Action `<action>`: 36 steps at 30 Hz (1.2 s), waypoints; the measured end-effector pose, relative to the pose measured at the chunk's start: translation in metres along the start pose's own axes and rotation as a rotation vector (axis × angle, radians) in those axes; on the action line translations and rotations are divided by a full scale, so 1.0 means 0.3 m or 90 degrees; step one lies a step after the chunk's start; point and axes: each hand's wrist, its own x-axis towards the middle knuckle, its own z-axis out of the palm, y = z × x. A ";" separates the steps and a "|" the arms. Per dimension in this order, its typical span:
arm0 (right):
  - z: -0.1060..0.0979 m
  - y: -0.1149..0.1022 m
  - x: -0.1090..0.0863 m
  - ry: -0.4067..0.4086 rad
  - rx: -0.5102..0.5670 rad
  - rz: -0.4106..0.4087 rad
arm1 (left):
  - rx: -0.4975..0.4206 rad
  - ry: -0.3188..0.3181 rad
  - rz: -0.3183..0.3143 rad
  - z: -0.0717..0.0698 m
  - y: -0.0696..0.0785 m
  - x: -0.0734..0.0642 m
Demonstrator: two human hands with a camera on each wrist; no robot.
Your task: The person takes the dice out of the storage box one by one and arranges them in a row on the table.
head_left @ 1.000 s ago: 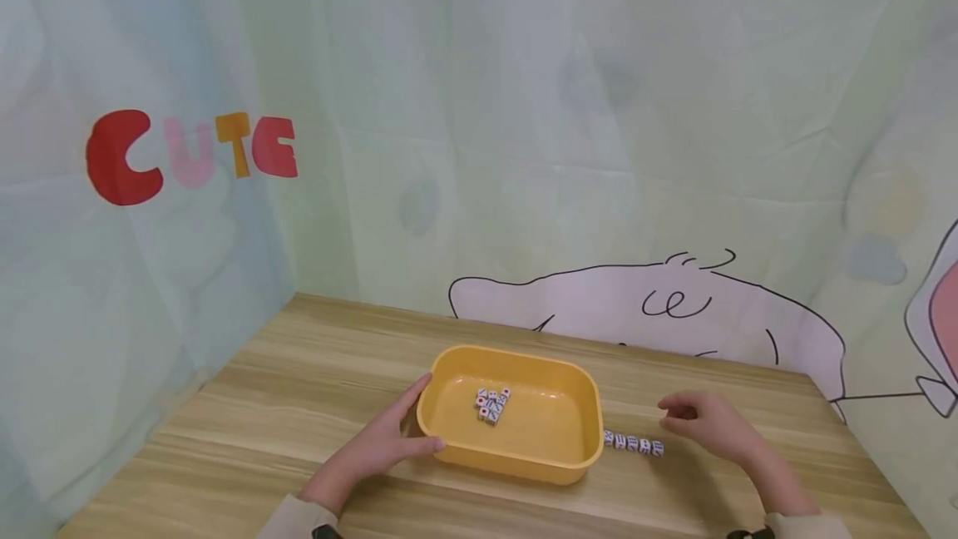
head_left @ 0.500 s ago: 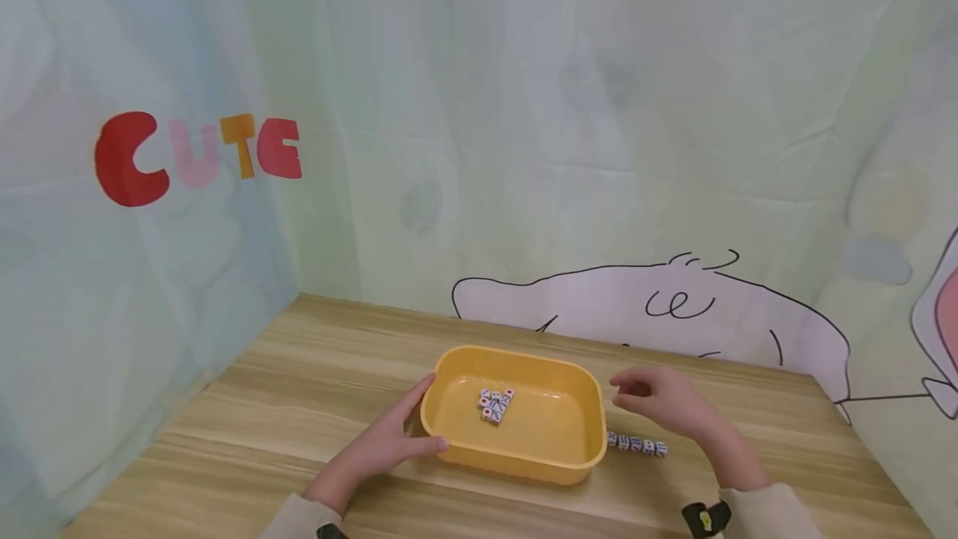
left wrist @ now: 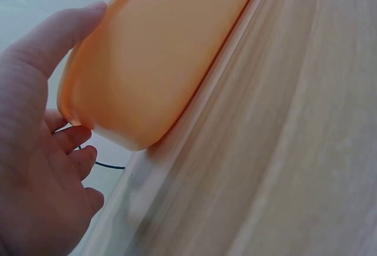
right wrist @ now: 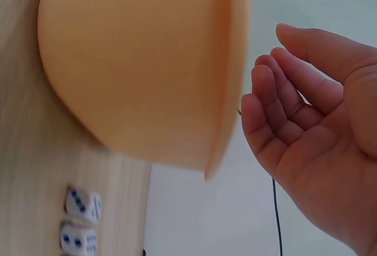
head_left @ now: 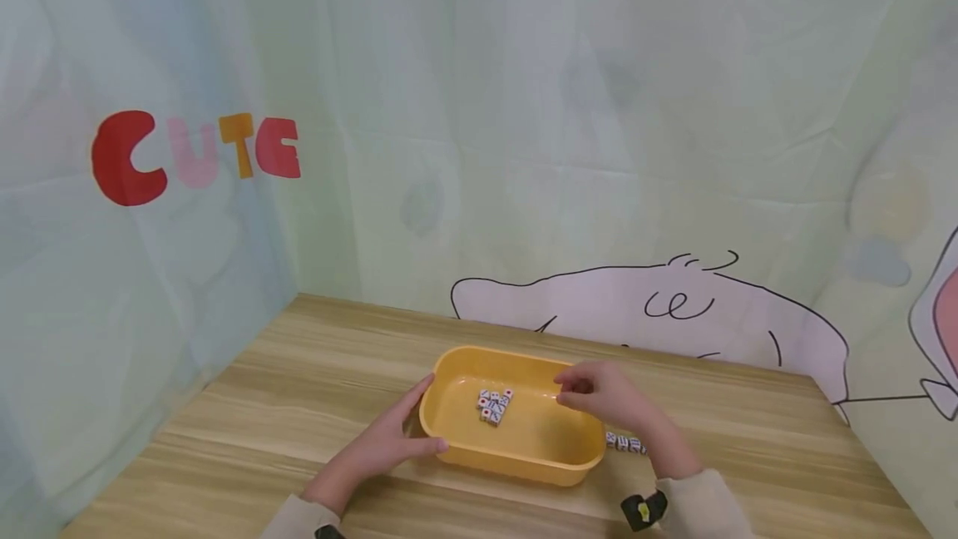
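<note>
A yellow plastic tub (head_left: pixel 524 466) stands on the table with several white dice (head_left: pixel 494 407) clustered in its left half. My left hand (head_left: pixel 389 439) grips the tub's left end, thumb at the near rim and fingers at the far side. In the left wrist view, that thumb (left wrist: pixel 76 26) lies against the tub's wall. Over the tub's right part hovers my right hand (head_left: pixel 602 393), its fingers loosely bent and nothing visible between them. Just right of the tub, a row of dice (head_left: pixel 623 442) lies on the table, partly hidden behind my right forearm.
The wood-grain table (head_left: pixel 299 381) runs back to a pale printed curtain (head_left: pixel 524 148) with a cartoon figure. Another curtain wall with coloured letters (head_left: pixel 195 152) borders the left side. Two dice of the row (right wrist: pixel 82 204) show close by in the right wrist view.
My right hand has moved left, from beside the row of dice to over the tub's right side. The left hand, tub and dice stay in place.
</note>
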 end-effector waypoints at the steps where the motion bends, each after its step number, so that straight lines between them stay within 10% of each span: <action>1: 0.012 -0.004 0.007 -0.003 0.004 -0.001 | 0.003 0.001 0.003 -0.001 0.001 -0.001; 36: 0.269 -0.037 0.142 -0.052 0.063 -0.042 | 0.003 0.004 0.012 0.000 -0.005 -0.004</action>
